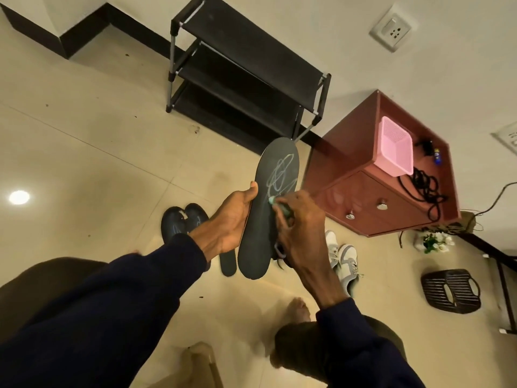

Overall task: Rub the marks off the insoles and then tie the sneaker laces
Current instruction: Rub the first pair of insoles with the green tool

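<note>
**Rubbing the scribbles off the held insole**

The insole [257, 247] is held upright in the air, with pale scribbles [282, 175] on its upper half. The left hand [235, 217] grips its left edge, thumb on the front and the other fingers hidden behind. The right hand [302, 233] has its fingers [299, 203] pinching a green tool [272, 201], whose tip touches the scribbles' lower end. Short, firm strokes probably work best, braced from behind so the insole cannot flex. More marked insoles [179, 224] lie on the floor below and left of it, and the sneakers [344, 261] below and right.
</note>
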The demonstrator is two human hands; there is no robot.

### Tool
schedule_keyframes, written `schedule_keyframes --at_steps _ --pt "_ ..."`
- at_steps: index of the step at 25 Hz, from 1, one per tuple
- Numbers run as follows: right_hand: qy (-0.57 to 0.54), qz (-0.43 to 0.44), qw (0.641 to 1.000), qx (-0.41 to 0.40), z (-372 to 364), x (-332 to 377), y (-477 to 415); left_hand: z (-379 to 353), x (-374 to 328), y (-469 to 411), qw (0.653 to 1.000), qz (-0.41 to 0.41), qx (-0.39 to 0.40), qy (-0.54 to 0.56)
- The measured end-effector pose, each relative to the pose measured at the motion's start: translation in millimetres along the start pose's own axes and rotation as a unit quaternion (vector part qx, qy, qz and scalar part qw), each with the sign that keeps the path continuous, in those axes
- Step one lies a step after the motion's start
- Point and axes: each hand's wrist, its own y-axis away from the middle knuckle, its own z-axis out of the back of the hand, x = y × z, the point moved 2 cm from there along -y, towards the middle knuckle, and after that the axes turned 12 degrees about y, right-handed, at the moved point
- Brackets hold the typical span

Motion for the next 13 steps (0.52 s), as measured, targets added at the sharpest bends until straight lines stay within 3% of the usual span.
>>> schedule_keyframes --at_steps 3,6,8,11,13 --pt "-0.045 0.104 0.993 0.036 -7.4 25.2 15.0 11.8 -9.5 1.1 0.999 -0.047 -0.011 -0.011" --pt "0.000 0.056 0.998 -0.023 -17.5 5.2 -7.5 15.4 -7.9 -6.0 0.996 -0.078 -0.028 -0.024" --pt "-0.037 0.032 0.998 -0.034 -24.7 -1.1 -9.1 16.3 -6.5 -10.1 0.995 -0.088 -0.043 -0.011" --pt "-0.134 0.120 0.983 0.045 -34.1 15.1 16.4 22.7 -12.6 -19.0 0.994 -0.101 -0.043 0.011" --pt "-0.133 0.106 0.984 0.057 -38.0 0.1 11.4 25.0 -14.6 -25.5 0.994 -0.101 -0.031 0.015"
